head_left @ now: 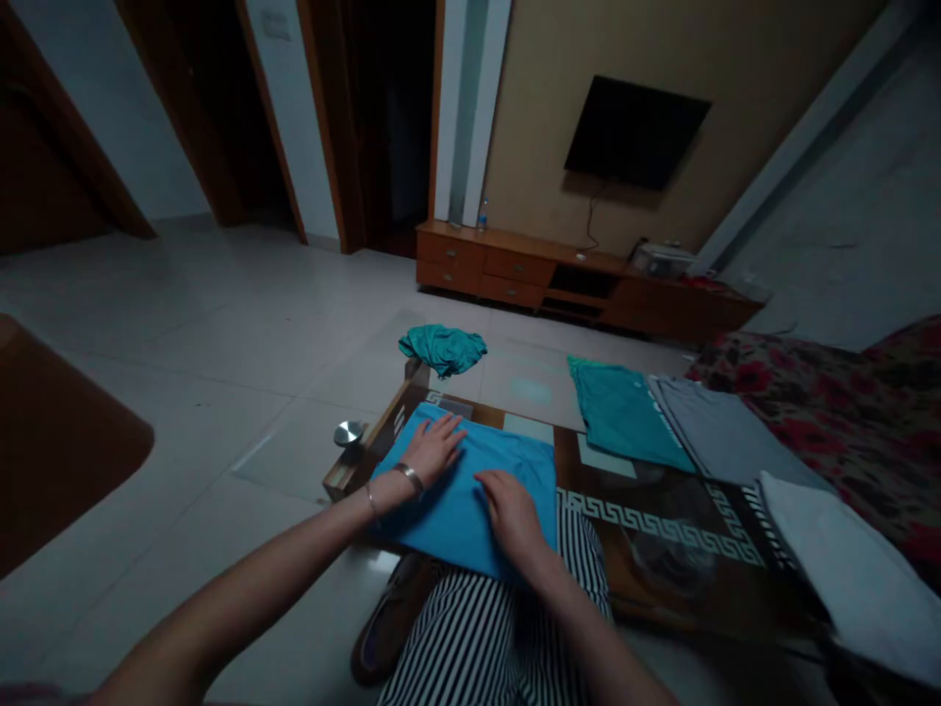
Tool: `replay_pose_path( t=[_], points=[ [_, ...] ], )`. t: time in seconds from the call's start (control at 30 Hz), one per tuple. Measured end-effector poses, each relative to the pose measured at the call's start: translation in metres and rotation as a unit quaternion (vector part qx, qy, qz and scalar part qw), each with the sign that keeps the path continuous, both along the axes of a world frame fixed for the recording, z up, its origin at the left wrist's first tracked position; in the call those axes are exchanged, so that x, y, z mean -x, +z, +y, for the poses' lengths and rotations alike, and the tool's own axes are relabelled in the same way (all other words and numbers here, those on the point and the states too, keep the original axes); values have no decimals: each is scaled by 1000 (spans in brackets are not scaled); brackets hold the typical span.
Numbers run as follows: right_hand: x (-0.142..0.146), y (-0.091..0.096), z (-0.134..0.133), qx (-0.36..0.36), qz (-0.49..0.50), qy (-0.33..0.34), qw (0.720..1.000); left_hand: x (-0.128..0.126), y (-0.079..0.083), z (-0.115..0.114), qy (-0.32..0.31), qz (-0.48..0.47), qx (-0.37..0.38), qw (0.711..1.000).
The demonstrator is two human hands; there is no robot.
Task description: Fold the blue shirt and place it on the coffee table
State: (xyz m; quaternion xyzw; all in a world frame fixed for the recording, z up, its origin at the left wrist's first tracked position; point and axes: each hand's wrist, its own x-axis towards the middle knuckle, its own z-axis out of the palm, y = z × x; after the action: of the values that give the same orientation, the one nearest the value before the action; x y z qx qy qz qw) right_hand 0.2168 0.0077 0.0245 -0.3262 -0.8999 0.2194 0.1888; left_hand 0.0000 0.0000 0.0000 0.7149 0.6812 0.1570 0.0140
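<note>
A bright blue garment (470, 490) lies folded flat on the near left corner of a glass-topped coffee table (647, 520). My left hand (433, 446) rests palm down on its left part, fingers spread, with bracelets on the wrist. My right hand (515, 515) presses flat on the near right part of the same garment. Neither hand grips anything. My striped trouser leg (485, 628) shows just below the table edge.
A folded teal garment (621, 412), a grey one (724, 436) and a white one (853, 574) lie in a row along the table's right side. A crumpled teal cloth (443, 348) sits at the far corner. A floral sofa (853, 412) is on the right, a TV cabinet (573, 279) beyond.
</note>
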Motion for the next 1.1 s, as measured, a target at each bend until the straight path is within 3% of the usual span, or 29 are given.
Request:
replay_pose_path(
  t=[0.07, 0.17, 0.27, 0.37, 0.5, 0.63, 0.7, 0.83, 1.1],
  points=[
    [-22, -22, 31, -41, -2, -45, 998, -10, -18, -16, 8, 25, 36, 999],
    [-50, -51, 68, -77, -19, -88, 993, -5, -35, -33, 49, 39, 60, 996],
    [-67, -66, 90, -84, -16, -110, 990, 6, -37, -41, 65, 46, 57, 995],
    [-72, -68, 104, -87, 9, -120, 989, 12, -30, -40, 65, 41, 51, 996],
    [-64, -58, 128, -93, 21, -128, 987, 31, -14, -14, 140, 13, 6, 990],
    [-55, -53, 158, -54, -28, -137, 989, 63, -6, 27, 298, -76, 1, 951],
    [-52, -53, 169, -29, -54, -134, 989, 77, -8, 44, 336, -115, 16, 935],
    [-50, -57, 180, 0, -80, -100, 992, 86, -16, 59, 328, -149, 13, 933],
    [-51, -61, 186, -4, -66, -90, 994, 78, -23, 60, 252, -206, -38, 945]
  ],
)
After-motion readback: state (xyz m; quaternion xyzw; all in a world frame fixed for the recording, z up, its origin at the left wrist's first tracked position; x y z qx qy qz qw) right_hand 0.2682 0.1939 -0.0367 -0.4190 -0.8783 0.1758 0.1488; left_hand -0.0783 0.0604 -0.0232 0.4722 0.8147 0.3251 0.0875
